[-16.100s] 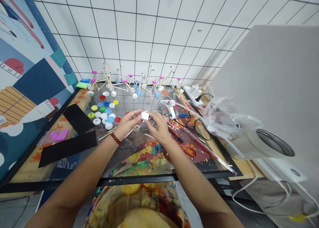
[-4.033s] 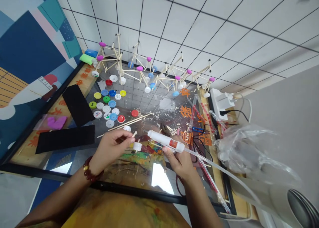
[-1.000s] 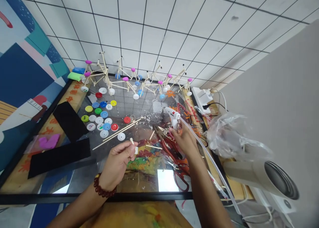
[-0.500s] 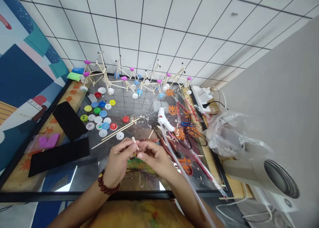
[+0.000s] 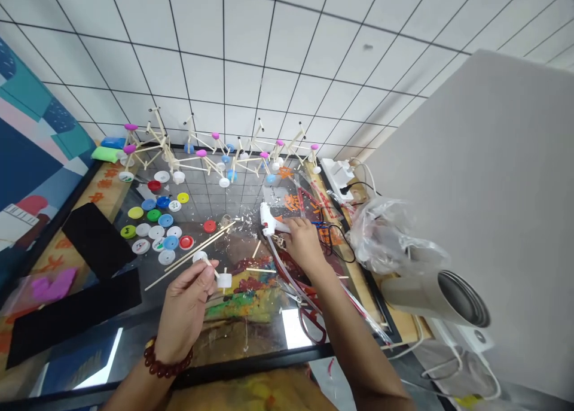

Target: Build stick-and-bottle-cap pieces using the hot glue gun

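Note:
My left hand is closed in a pinch on a small white cap on a wooden stick, held just above the glass table. My right hand reaches forward and rests on the handle of the white glue gun, fingers curled around it. A clear glue stick trails from the gun toward me. Loose wooden sticks lie between the two hands.
Coloured bottle caps lie at the left. Stick-and-cap models line the tiled wall. Black felt strips, a pink shape in a bag, red scissors, a power strip, a plastic bag and a white cylinder surround the work spot.
My right hand left the piece in my left hand and reached forward to the glue gun. My left hand stayed, the white cap now showing at its fingertips. The view shifted left.

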`<act>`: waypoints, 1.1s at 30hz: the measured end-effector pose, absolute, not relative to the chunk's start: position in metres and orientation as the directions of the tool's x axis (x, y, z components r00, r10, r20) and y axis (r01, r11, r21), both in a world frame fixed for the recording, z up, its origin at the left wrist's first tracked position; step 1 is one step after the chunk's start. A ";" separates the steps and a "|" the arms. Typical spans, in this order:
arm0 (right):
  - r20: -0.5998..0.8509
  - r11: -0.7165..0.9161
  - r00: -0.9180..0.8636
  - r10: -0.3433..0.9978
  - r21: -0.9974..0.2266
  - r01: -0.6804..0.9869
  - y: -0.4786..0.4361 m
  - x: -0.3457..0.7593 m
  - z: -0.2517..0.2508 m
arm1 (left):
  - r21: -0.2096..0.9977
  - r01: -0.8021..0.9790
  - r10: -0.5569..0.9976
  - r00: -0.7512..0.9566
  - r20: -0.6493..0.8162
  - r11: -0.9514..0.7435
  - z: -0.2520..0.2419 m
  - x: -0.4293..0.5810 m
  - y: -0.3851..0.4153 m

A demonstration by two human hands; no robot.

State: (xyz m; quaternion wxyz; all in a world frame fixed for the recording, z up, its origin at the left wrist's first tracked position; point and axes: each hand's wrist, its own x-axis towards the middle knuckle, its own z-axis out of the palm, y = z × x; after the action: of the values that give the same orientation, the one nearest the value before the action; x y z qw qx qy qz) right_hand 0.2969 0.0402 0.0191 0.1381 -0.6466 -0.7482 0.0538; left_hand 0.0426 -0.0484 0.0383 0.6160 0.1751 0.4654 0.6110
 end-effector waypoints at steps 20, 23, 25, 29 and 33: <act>-0.078 0.130 -0.373 0.924 -0.856 0.501 0.131 0.346 0.008 | 0.754 -0.623 0.890 -0.198 -0.411 0.209 0.036 0.039 -0.046; -0.101 0.106 -0.384 0.918 -0.870 0.481 0.131 0.355 0.019 | 0.754 -0.619 0.887 -0.196 -0.417 0.218 0.036 0.040 -0.046; -0.073 0.107 -0.326 0.942 -0.858 0.502 0.126 0.365 0.037 | 0.757 -0.614 0.890 -0.188 -0.415 0.223 0.035 0.040 -0.045; 0.261 0.210 -0.050 0.964 -0.636 0.742 0.095 0.377 0.087 | 0.760 -0.608 0.894 -0.178 -0.411 0.228 0.036 0.042 -0.041; 0.334 0.342 -0.212 0.918 -0.401 0.850 0.063 0.350 0.102 | 0.778 -0.590 0.912 -0.164 -0.376 0.215 0.038 0.044 -0.039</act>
State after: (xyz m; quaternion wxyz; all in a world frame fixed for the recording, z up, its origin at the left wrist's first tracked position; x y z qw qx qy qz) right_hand 0.3501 0.0630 0.1021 0.2632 -0.5700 -0.7756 0.0651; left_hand 0.0439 -0.0385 0.0377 0.6233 0.1721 0.4677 0.6026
